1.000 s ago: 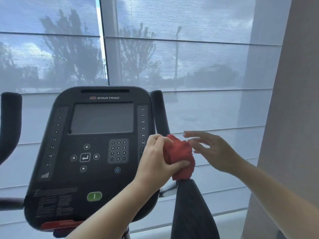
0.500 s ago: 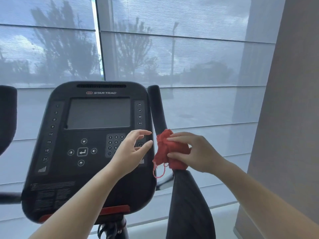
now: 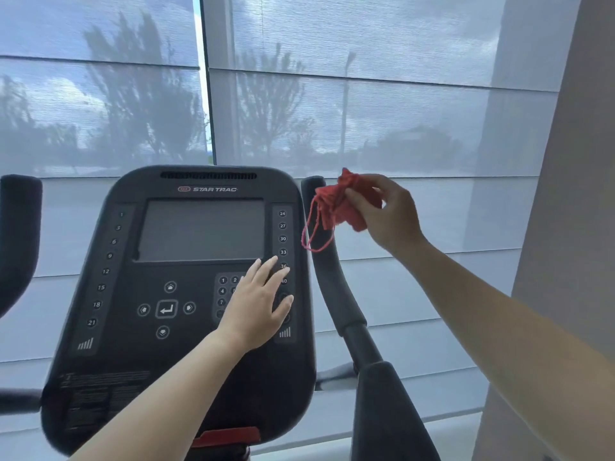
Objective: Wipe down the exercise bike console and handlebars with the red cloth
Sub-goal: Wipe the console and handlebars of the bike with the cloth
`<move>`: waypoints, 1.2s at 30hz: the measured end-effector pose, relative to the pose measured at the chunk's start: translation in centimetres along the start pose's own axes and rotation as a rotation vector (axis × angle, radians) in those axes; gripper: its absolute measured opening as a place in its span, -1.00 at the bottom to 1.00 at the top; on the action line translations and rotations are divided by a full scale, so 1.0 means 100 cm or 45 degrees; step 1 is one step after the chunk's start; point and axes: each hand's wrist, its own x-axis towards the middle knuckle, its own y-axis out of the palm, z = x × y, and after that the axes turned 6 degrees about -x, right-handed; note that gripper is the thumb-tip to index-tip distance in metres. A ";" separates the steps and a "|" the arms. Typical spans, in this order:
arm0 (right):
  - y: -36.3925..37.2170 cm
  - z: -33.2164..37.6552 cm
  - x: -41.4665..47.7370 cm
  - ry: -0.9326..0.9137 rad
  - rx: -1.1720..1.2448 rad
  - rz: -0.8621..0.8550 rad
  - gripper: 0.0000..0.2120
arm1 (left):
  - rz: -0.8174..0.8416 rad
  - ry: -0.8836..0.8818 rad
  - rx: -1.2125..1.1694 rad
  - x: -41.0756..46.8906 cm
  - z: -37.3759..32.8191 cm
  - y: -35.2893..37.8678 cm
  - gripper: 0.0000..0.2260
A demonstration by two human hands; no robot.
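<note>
The black bike console [image 3: 186, 277] with its grey screen fills the left and middle of the view. My left hand [image 3: 258, 306] lies flat and open on the console's keypad at the right side. My right hand [image 3: 382, 211] pinches the bunched red cloth [image 3: 336, 204] in the air beside the top of the right handlebar [image 3: 327, 277]; a red thread loop dangles from the cloth in front of the bar. The left handlebar [image 3: 16, 234] rises at the left edge.
Translucent window blinds [image 3: 366, 111] hang right behind the bike. A grey wall column [image 3: 565, 227] stands close on the right. A padded black arm rest [image 3: 389, 414] sits below the right handlebar.
The cloth passed from my left hand to my right. My right hand then lifted it up off the lower handlebar to the bar's top, while my left hand settled flat on the console keypad.
</note>
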 end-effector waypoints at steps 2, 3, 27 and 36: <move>0.010 -0.005 -0.002 0.034 0.024 0.163 -0.72 | 0.072 0.012 0.207 -0.006 0.016 0.014 -0.47; 0.012 -0.009 -0.005 0.044 0.024 0.237 -0.67 | 0.082 0.038 0.292 -0.009 0.024 0.019 -0.46; -0.008 -0.037 -0.062 0.027 0.001 0.509 -0.73 | -0.056 0.183 0.404 -0.014 0.043 0.032 -0.46; -0.012 -0.031 -0.070 0.073 -0.010 0.654 -0.59 | -0.051 0.187 0.402 -0.015 0.042 0.031 -0.46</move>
